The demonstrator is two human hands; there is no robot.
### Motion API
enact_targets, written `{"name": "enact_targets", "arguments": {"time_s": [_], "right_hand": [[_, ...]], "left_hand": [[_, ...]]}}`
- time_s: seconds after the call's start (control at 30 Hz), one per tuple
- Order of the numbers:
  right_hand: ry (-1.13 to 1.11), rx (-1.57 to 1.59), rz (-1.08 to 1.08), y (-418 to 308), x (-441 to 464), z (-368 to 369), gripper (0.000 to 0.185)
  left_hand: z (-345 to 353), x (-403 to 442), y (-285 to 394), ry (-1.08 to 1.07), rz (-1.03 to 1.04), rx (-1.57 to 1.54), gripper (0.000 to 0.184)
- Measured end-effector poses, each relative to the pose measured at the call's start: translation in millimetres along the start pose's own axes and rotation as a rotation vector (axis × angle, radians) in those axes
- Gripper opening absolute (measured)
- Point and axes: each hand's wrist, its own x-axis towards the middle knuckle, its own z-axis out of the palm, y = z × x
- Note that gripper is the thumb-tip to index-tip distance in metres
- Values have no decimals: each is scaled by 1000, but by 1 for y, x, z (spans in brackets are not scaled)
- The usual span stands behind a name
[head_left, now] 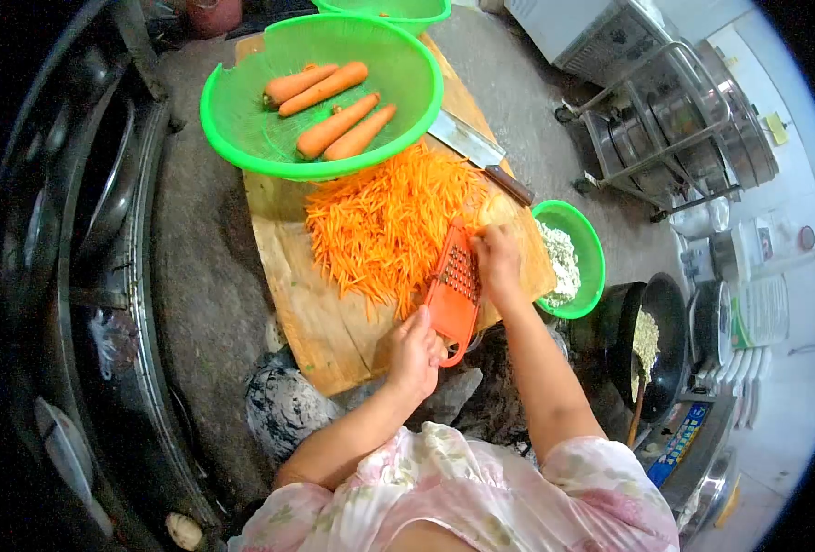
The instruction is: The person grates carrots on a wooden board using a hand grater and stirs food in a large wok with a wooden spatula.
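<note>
An orange-red hand grater (453, 294) with a metal-toothed panel slants over a heap of shredded carrot (380, 225) on a wooden cutting board (320, 340). My left hand (414, 354) is closed around the near end of the grater, beside its loop handle. At the upper right of the toothed panel, my right hand (497, 262) is closed with fingertips bent down; whatever they grip is hidden. Whole carrots (324, 89) lie in a green plastic basket (232, 138) at the board's far end. A cleaver (465, 140) with a dark wooden handle rests on the board's right edge.
Right of the board stands a green bowl (595, 258) with a white chopped food. Beyond it are a black wok (670, 322), a scale (688, 437) and a wheeled metal rack (656, 138). Another green basket (407, 11) is at the far end. Metal shelving (150, 322) runs along the left.
</note>
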Motion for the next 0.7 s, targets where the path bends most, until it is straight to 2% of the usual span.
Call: {"name": "enact_targets", "arguments": {"time_s": [0.03,0.13,0.2,0.23,0.33,0.47,0.5,0.6,0.7], "right_hand": [[16,-19,52,1,6,2,13],[-66,37,-112,-20,-43,-21,13],[-30,184,-184,-40,-71,-33,15],[-23,149,-219,-45,-71,-37,17],[-5,34,-139,-6,-37,-7,14],[54,43,55,11,6,8,11],[24,1,-4,4,4,1,11],[-95,88,-1,-14,-41,-10,13],[-18,129,-171,-50,-72,-32,17]], "left_hand": [[-1,0,0,-1,-3,4,24],[-2,2,2,10,-4,10,24],[-1,1,4,-3,-9,-7,24],[-1,0,4,-8,-17,-10,24],[3,-2,1,16,11,3,24],[3,-5,4,19,0,-7,24],[1,-4,3,13,7,-3,24],[1,-3,3,20,9,-34,24],[0,0,5,21,2,-42,24]]}}
